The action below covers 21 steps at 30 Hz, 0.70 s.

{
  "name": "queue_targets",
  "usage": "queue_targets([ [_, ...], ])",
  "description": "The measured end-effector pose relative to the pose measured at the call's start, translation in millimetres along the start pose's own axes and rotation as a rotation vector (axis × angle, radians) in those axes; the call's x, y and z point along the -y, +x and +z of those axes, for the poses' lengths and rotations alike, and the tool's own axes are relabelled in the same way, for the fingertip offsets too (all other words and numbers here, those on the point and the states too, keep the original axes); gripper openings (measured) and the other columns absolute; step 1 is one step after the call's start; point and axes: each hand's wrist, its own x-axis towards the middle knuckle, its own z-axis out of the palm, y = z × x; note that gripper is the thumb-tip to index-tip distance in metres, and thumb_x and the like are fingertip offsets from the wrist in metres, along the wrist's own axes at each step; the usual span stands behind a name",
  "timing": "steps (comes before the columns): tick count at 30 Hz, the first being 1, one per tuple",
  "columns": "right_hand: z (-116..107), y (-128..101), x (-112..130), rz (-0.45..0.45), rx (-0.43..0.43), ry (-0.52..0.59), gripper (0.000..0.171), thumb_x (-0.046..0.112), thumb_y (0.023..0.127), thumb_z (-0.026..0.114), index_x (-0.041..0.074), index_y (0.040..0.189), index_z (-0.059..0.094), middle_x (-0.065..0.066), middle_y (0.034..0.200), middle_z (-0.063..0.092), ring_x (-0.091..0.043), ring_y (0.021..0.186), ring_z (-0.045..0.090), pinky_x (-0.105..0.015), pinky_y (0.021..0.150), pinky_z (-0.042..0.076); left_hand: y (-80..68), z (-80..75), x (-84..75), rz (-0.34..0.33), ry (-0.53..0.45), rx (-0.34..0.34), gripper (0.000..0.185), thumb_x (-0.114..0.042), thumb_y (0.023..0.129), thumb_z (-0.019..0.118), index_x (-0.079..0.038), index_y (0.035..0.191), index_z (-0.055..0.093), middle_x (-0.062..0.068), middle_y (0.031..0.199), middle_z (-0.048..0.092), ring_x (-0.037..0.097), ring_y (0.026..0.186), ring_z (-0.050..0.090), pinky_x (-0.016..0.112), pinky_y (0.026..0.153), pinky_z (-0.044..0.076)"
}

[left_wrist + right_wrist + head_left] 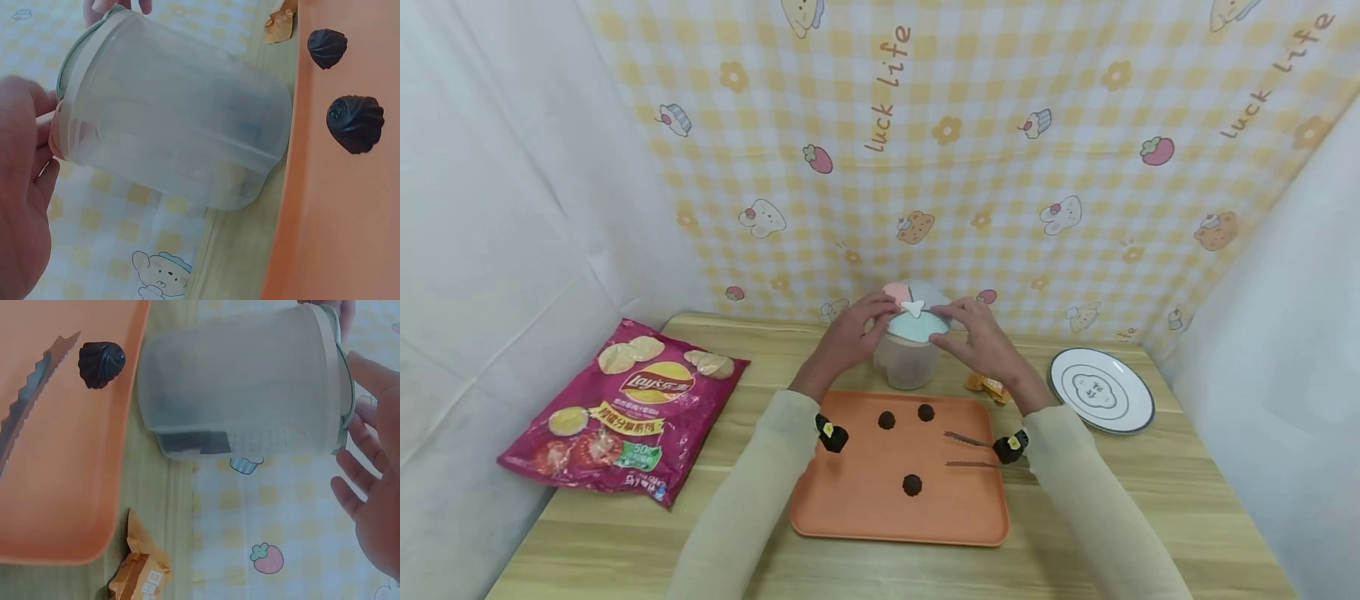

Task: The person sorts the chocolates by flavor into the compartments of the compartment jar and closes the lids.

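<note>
Fingers [367, 442] at lid [917, 328] edge, canister [906, 365] perhaps touching tray [865, 518]

On a wooden counter [880, 575], a purple chip bag [628, 412] is laid at the left. An orange tray [865, 512] is set in the middle, with a cloudy tub [906, 367] just behind it. An orange packet [987, 387] and a white plate [1101, 390] are seen to the right.

The cloudy container [250, 381] blurs a dark shape [215, 443] inside (too vague to name).
</note>
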Motion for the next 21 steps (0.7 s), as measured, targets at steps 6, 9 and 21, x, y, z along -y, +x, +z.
queue_targets([
  [6,2,0,-4,-0.024,0.021,-0.008,0.041,0.022,0.089,0.067,0.006,0.125,0.059,-0.013,0.128,0.045,-0.029,0.118,0.037,-0.047,0.095,0.031,-1.8,-8.5,-2.7,-0.083,-0.039,0.174,0.044,-0.038,0.094,0.057,-0.013,0.129,0.057,0.001,0.149,0.033,0.018,0.140,0.015,0.048,0.103,0.029],
  [9,3,1,-5,-0.015,0.051,0.020,0.042,0.020,0.090,0.064,0.004,0.127,0.053,-0.016,0.138,0.040,-0.030,0.130,0.032,-0.049,0.100,0.030,-1.4,-6.5,-3.1,-0.073,0.004,0.260,0.057,-0.046,0.093,0.054,-0.015,0.140,0.046,-0.002,0.152,0.026,0.016,0.141,0.007,0.050,0.104,0.025],
  [21,1,-2,-5,0.024,0.161,-0.036,0.058,0.028,0.096,0.054,0.009,0.147,0.033,-0.006,0.151,0.028,-0.029,0.139,0.018,-0.053,0.107,0.014,-3.8,5.8,3.8,0.043,0.098,0.198,0.056,-0.041,0.095,0.054,-0.012,0.142,0.042,0.005,0.150,0.030,0.022,0.139,0.016,0.046,0.108,0.019],
])
